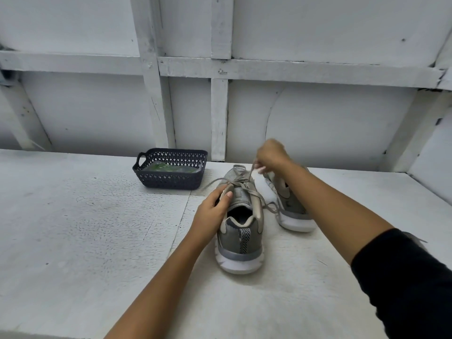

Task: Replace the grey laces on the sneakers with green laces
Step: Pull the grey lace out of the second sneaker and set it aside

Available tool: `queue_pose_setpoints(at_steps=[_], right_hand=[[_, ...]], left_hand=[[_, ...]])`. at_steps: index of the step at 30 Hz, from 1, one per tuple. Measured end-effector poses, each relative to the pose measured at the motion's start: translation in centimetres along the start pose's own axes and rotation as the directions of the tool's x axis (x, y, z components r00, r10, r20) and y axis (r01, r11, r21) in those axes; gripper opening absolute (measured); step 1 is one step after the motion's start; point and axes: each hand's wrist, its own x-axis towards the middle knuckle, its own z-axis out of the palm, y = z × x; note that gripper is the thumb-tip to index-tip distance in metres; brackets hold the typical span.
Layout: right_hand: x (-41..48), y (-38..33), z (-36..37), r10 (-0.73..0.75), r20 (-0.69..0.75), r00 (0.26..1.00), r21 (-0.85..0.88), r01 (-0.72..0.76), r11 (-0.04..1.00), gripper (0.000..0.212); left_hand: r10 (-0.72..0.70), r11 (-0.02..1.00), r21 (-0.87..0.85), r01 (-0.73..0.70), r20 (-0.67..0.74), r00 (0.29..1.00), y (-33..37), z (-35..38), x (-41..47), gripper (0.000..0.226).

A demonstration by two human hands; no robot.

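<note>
Two grey sneakers with white soles stand on the white table, heels toward me. The nearer sneaker (241,231) is in the middle, and my left hand (213,211) grips its collar on the left side. Above its toe, my right hand (270,155) pinches a grey lace (249,176) and holds it pulled up taut. Loose grey lace ends trail to the left and right of the tongue. The second sneaker (292,209) sits just to the right, partly hidden behind my right forearm. Green laces (162,168) in a clear wrapper lie inside a dark basket.
The dark blue plastic basket (171,178) stands at the back of the table (85,228), left of the sneakers. A white panelled wall with wooden battens rises right behind the table. My right arm wears a black sleeve.
</note>
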Motion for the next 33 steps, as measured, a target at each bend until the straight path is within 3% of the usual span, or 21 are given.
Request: queue_pose_setpoints(at_steps=[2,4,7,10,14,17,19,21,26,28,30,33], right_hand=[[0.4,-1.0,-1.3,-0.060,-0.231,0.971,0.133,0.093,0.987,0.017],[0.1,-1.3,-1.6,-0.142,-0.303,0.942,0.075,0.172,0.982,0.019],[-1.4,-0.2,-0.7,-0.163,-0.109,0.981,-0.167,0.143,0.976,0.023],[-2.8,1.3,0.6,-0.008,0.181,0.983,-0.357,0.074,0.931,0.038],[-2.3,1.9,2.1,-0.068,0.149,0.986,-0.506,0.136,0.852,0.031],[-1.7,1.5,2.1,-0.067,0.058,0.996,-0.398,0.084,0.913,0.032],[-0.7,1.0,1.4,-0.045,-0.057,0.997,-0.161,0.035,0.986,0.030],[-0.1,0.2,0.3,-0.049,-0.214,0.976,0.064,0.064,0.996,0.024],[-0.2,-0.1,-0.8,-0.146,-0.428,0.892,0.128,0.220,0.967,0.021],[-1.2,0.4,-0.6,-0.151,-0.391,0.908,0.126,0.216,0.968,0.024],[-2.8,1.1,0.1,-0.138,-0.222,0.965,0.108,0.165,0.980,0.028],[-5.0,2.6,1.5,-0.174,-0.038,0.984,-0.072,0.171,0.983,0.038]], left_hand=[[0.005,1.000,0.006,-0.005,-0.004,1.000,0.0,0.0,0.0,0.026],[0.003,1.000,0.012,-0.002,-0.013,1.000,0.1,0.0,0.0,0.027],[-0.004,1.000,0.002,0.004,-0.025,1.000,0.1,0.1,-0.1,0.029],[-0.002,1.000,0.013,0.002,-0.020,1.000,0.2,0.2,-0.1,0.029],[-0.004,1.000,0.012,0.004,-0.013,1.000,0.0,0.1,0.0,0.036],[-0.005,1.000,0.024,0.005,-0.010,1.000,0.0,0.1,0.0,0.045],[-0.008,1.000,0.017,0.008,-0.007,1.000,0.1,0.0,0.1,0.038],[-0.006,1.000,0.009,0.006,-0.006,1.000,0.2,-0.1,0.2,0.042],[-0.009,1.000,0.025,0.009,-0.006,1.000,0.2,-0.3,0.1,0.033],[-0.005,0.999,0.051,0.005,0.001,1.000,0.7,-0.5,0.0,0.033],[-0.019,0.997,0.080,0.020,-0.003,1.000,1.0,-0.9,0.6,0.036],[-0.066,0.978,0.197,0.068,-0.019,0.998,1.0,-1.7,2.9,0.034]])
